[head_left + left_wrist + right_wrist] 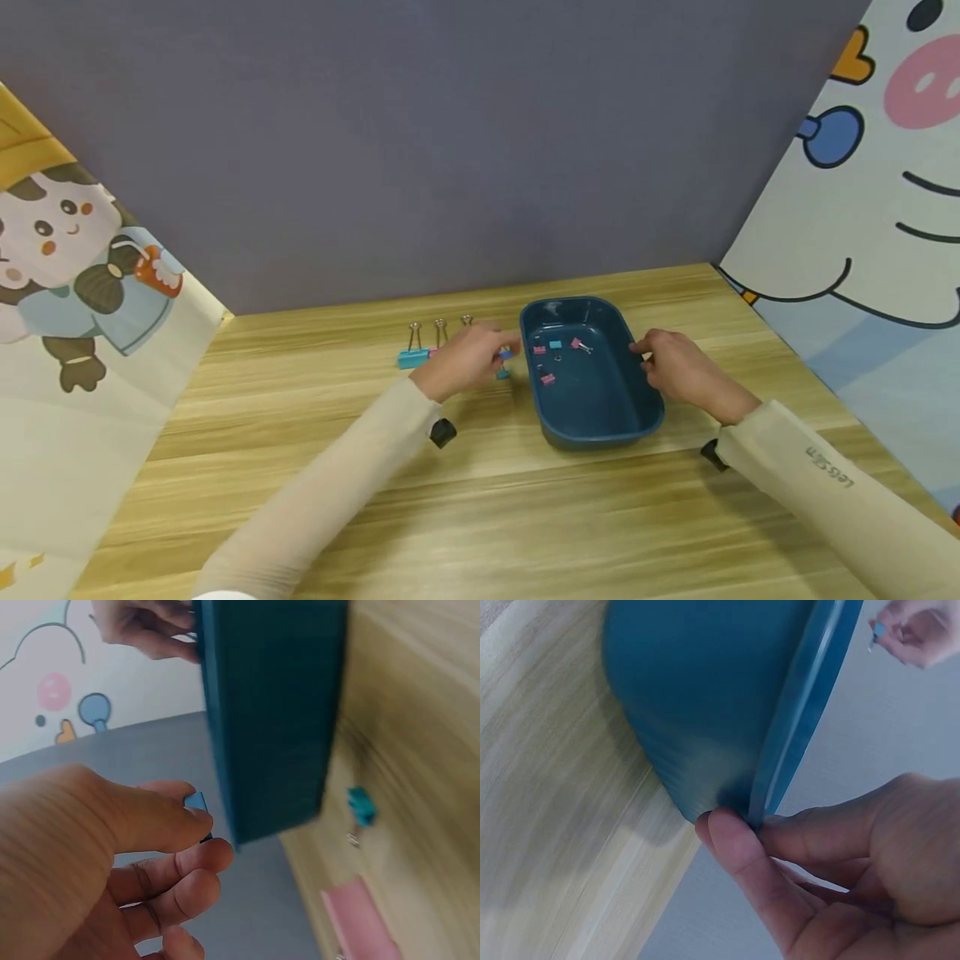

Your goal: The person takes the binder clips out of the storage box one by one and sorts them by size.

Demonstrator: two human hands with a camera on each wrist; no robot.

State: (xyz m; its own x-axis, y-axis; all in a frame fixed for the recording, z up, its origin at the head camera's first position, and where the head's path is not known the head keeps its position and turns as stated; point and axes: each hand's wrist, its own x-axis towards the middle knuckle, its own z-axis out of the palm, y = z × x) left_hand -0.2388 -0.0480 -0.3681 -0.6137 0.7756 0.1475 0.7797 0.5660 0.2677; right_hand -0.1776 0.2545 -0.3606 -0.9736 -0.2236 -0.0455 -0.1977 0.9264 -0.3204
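My left hand pinches a small blue binder clip between thumb and fingertips, just left of a dark blue plastic tub. The right hand grips the tub's right rim, thumb on one side of the wall and fingers on the other. Several small binder clips lie inside the tub toward its left side, among them a light blue one and a pink one. Under the left hand, a small teal clip sits on the table, partly hidden in the head view.
Larger binder clips stand on the wooden table behind and left of the left hand, including a teal one and a pink one. A grey wall closes off the back, with cartoon-printed panels at both sides.
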